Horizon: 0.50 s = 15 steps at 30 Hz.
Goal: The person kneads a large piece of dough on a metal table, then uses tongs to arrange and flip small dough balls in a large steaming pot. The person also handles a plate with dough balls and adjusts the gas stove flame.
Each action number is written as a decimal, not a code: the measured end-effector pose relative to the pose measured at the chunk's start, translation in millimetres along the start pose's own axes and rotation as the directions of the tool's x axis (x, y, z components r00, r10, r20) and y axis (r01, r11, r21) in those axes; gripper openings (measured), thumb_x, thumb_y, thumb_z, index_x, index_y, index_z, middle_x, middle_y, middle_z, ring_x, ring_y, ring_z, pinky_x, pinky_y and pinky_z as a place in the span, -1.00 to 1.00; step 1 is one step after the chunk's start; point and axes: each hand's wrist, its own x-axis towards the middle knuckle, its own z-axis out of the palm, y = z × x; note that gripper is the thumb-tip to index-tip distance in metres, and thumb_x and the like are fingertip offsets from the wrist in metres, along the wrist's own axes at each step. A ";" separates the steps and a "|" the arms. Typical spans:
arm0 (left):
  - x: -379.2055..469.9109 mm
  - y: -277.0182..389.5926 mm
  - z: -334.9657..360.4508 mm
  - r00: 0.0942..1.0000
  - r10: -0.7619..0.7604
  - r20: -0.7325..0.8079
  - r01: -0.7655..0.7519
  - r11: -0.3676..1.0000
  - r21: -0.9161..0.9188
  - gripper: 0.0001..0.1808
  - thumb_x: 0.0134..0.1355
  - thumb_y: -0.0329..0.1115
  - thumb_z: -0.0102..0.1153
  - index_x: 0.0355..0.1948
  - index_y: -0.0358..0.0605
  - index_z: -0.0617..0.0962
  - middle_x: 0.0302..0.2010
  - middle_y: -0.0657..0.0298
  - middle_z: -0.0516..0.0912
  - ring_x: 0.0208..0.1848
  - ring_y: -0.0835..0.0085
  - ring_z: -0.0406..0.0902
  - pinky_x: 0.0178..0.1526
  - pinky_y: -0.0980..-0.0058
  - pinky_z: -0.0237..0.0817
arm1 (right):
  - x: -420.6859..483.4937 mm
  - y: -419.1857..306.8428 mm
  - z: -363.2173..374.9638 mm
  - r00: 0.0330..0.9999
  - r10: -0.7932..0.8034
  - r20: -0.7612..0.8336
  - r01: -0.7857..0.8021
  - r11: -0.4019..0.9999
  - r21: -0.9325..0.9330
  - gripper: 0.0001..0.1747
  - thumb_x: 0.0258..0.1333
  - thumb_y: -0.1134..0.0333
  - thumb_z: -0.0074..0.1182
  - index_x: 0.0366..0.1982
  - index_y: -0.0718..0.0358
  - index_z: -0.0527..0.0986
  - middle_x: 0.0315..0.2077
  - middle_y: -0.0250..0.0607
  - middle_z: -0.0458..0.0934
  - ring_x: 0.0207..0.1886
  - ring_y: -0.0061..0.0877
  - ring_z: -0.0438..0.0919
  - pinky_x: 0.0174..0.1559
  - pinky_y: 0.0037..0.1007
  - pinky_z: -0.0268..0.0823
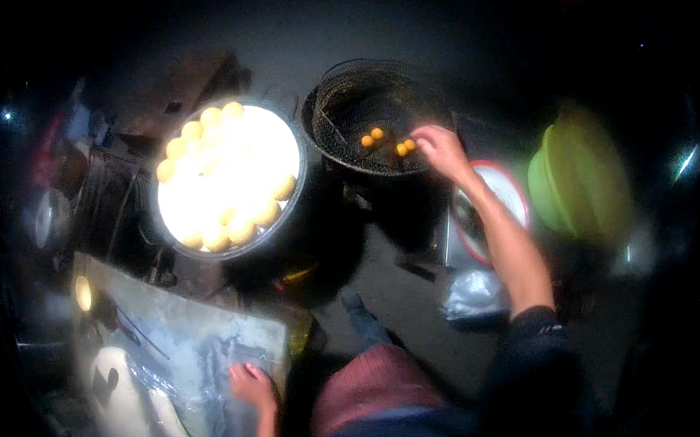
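Note:
My right hand (439,146) reaches over the right side of a round wire-mesh basket (335,151), with its fingertips close to several small orange-brown balls (405,147) there; whether it holds one cannot be told. Two more such balls (372,137) lie to the left in the basket. My left hand (251,384) rests with bent fingers at the right part of a pale work table (190,320); anything under its fingers is hidden. A pale dough slab (118,407), partly beside clear plastic, lies on the table left of that hand.
A round pan (297,216) with larger pale-yellow balls (242,231) stands left of the basket, its middle washed out by glare. On the right are a red-rimmed tray (521,192), a clear plastic bag (473,292) and a green basin (550,185). A small round cup (83,293) sits at the table's left.

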 end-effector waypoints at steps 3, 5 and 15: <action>0.1 -2.5 -6.0 0.996 -0.052 0.079 0.050 0.998 0.025 -0.79 0.33 -0.31 0.04 -0.34 -0.28 0.45 -0.29 -0.07 0.50 -0.22 -0.13 0.48 -0.19 -0.03 0.29 | 47.6 14.2 21.9 0.832 -0.140 0.537 0.241 0.963 -0.123 -0.68 0.42 0.37 0.01 0.11 0.22 0.60 -0.02 -0.06 0.63 0.16 -0.24 0.58 0.20 -0.19 0.43; -2.1 -3.8 -7.5 0.997 -0.045 0.069 0.041 0.997 0.062 -0.79 0.31 -0.31 0.06 -0.34 -0.27 0.45 -0.29 -0.07 0.50 -0.22 -0.13 0.48 -0.19 -0.03 0.28 | 70.0 14.0 47.0 0.623 0.066 0.779 0.011 0.996 -0.093 -0.61 0.44 0.23 -0.01 0.19 0.19 0.54 0.03 -0.04 0.59 0.21 -0.22 0.54 0.22 -0.16 0.40; 6.9 13.8 -22.5 0.989 -0.110 0.101 0.097 0.987 0.128 -0.80 0.21 -0.29 0.16 -0.42 -0.17 0.44 -0.36 0.00 0.46 -0.27 -0.09 0.47 -0.24 -0.02 0.27 | 103.0 -14.5 43.3 0.646 0.273 0.713 -0.183 0.962 -0.202 -0.73 0.32 0.35 0.05 0.00 0.26 0.53 0.07 0.04 0.57 0.18 -0.13 0.57 0.17 -0.15 0.41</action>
